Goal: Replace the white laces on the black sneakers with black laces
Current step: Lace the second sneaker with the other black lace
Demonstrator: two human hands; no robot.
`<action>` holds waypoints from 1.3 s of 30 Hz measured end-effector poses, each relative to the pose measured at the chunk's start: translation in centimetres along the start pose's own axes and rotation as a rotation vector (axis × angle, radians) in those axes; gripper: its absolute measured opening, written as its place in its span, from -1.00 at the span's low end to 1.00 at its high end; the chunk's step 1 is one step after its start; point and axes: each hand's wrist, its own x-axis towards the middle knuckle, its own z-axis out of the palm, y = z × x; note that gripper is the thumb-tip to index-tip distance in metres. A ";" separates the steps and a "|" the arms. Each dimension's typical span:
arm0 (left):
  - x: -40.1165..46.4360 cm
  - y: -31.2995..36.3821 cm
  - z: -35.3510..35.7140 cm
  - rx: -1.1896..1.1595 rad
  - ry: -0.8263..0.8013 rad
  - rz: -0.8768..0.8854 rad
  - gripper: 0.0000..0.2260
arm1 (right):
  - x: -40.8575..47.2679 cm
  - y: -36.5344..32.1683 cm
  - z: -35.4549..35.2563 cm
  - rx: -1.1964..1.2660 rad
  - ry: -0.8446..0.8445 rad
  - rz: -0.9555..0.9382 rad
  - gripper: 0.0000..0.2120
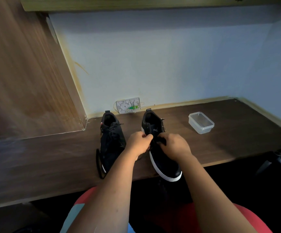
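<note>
Here, two black sneakers are seen standing on a dark wooden desk point(237, 132), toes toward the person and heels toward the pale blue wall. The left sneaker point(111, 142) is already threaded with a black lace point(110, 132), and a loose length of black lace point(99, 163) is laid on the desk just beside its toe, near the front edge. The right sneaker point(163, 158), white-soled, is set with its toe overhanging the desk edge, and both hands are brought together over its eyelet area. The left hand point(139, 142) is curled, its fingertips pinched on something dark at the lacing; the right hand point(175, 144) is likewise curled, and a black lace end point(160, 140) is gripped between its thumb and fingers. Exactly how the lace runs beneath the hands cannot be told. A clear plastic container point(201, 122) is placed well to the right, and a white wall box point(128, 105) is mounted low behind the shoes.
</note>
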 end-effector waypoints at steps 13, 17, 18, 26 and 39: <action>-1.3 -0.2 -3.8 0.165 -0.326 -0.054 -0.82 | 0.9 1.4 -0.2 0.446 0.176 0.235 -0.79; -1.7 0.1 -4.7 0.143 -0.340 -0.101 -0.81 | 1.0 1.5 0.2 0.508 0.061 0.301 -0.78; -1.9 0.4 -5.0 0.134 -0.342 -0.117 -0.79 | 1.0 1.4 0.1 0.512 0.021 0.316 -0.77; -3.2 2.3 -8.0 -0.346 -0.369 -0.055 -0.78 | 0.3 -0.4 1.2 0.773 -0.078 0.311 -0.78; -5.1 4.7 -7.8 -0.477 -0.382 0.194 -0.80 | -0.7 -5.4 -1.8 0.763 0.085 -0.230 -0.90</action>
